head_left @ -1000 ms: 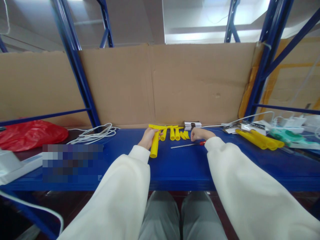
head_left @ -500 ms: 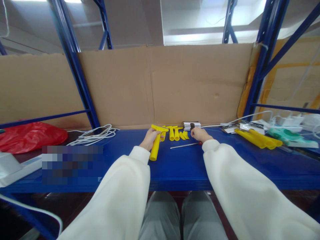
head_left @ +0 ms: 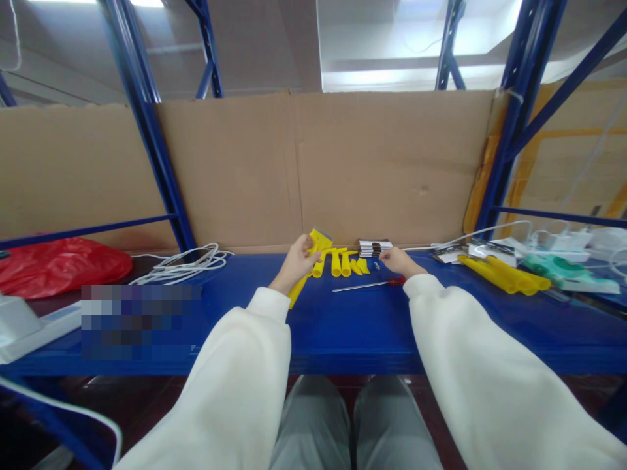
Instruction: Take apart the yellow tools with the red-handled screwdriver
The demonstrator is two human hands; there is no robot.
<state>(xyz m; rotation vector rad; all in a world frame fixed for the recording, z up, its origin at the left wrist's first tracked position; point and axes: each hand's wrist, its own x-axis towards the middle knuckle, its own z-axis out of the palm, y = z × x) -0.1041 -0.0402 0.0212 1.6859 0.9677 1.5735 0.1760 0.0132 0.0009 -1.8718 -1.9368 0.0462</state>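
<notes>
My left hand is closed around a yellow scraper, its wide head tilted up with a grey strip along the edge and its handle slanting down below my palm. My right hand has its fingers pinched together beside a few tiny metal pieces, perhaps screws; what is between the fingertips is too small to tell. Just below it lies a screwdriver with a red handle, partly under my hand. Between my hands sit several yellow tube-shaped parts and small yellow pieces.
A stack of small white-and-black packs stands against the cardboard wall. To the right are yellow tubes and a green item. Coiled white cable and a red bag lie left. Blue posts frame the blue tabletop.
My left hand has turned the scraper so its wide head faces up and shows more. My right hand has shifted slightly right, uncovering the tiny metal pieces.
</notes>
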